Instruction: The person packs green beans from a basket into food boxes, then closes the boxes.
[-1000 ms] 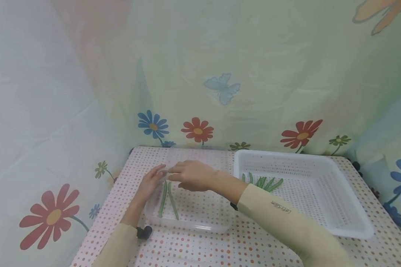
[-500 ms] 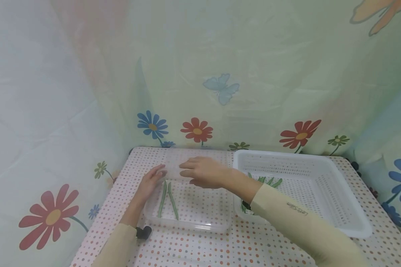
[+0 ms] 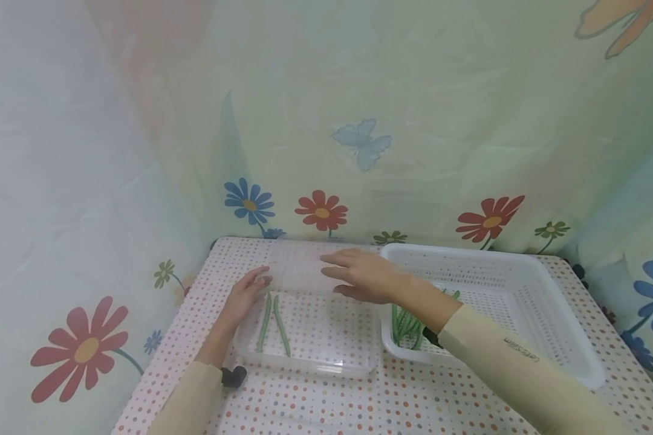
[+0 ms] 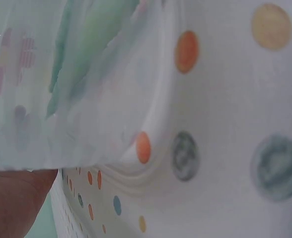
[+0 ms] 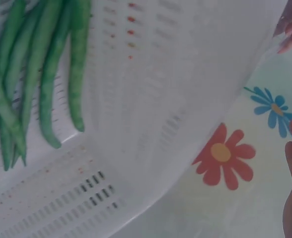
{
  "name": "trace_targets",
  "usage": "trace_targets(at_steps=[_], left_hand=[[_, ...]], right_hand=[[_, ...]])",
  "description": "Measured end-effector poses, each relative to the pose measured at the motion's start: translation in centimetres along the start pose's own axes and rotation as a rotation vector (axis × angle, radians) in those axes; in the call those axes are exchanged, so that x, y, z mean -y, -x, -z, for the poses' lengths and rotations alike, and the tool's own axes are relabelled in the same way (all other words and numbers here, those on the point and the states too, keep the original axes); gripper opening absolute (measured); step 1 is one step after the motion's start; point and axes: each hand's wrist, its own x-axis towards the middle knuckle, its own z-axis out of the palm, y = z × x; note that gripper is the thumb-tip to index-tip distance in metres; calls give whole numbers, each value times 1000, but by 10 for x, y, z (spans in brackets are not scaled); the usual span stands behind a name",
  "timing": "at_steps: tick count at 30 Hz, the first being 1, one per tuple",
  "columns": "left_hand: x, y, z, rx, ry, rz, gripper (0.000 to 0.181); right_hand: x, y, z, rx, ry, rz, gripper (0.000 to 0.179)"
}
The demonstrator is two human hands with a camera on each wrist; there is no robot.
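Note:
My left hand (image 3: 243, 297) rests at the left side of a clear plastic container (image 3: 334, 368), fingers nearly straight. Two green beans (image 3: 280, 326) lie lengthwise in that container, near its left wall. The left wrist view shows part of the left hand (image 4: 17, 203) beside the container's cloudy wall (image 4: 86, 144). Over the container's back right part, my right hand (image 3: 361, 277) is spread with nothing in its fingers. Its forearm crosses the white slotted basket (image 3: 571, 326), where several green beans (image 5: 46, 74) lie bunched at the left end.
A clear plastic panel (image 3: 296, 263), perhaps a lid, lies behind the container. The dotted tablecloth (image 3: 283, 405) covers the table. Flowered sheets (image 3: 413, 181) hang close behind and at both sides. Dark bands circle both wrists.
My right hand has moved right, away from the left hand and the two green beans, towards the basket. The left hand, the container and its beans stay in place.

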Motion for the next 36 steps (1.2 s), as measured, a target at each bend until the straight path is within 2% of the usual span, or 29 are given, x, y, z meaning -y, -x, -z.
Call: trace_targets(at_steps=[10,17,21,24,29,36], left_hand=[[-1,-4,1,-8,0,5,41],[-5,-2,0,-4,-1,4,43],[-1,-3,0,-24,-24,-6,43],[-1,-2,0,-32,-32,13,43],[-1,-1,0,-22,-17,29,42],[4,-1,0,-5,-2,10,43]], right_hand=[[-21,34,-1,-144,-4,-1,48],[-32,59,-3,-149,-22,-35,51],[-36,70,-5,-164,-19,-47,52],[-39,78,-6,-157,-12,-70,52],[-45,93,-8,-165,-6,-103,53],[-52,115,-13,-176,-18,-117,52]])
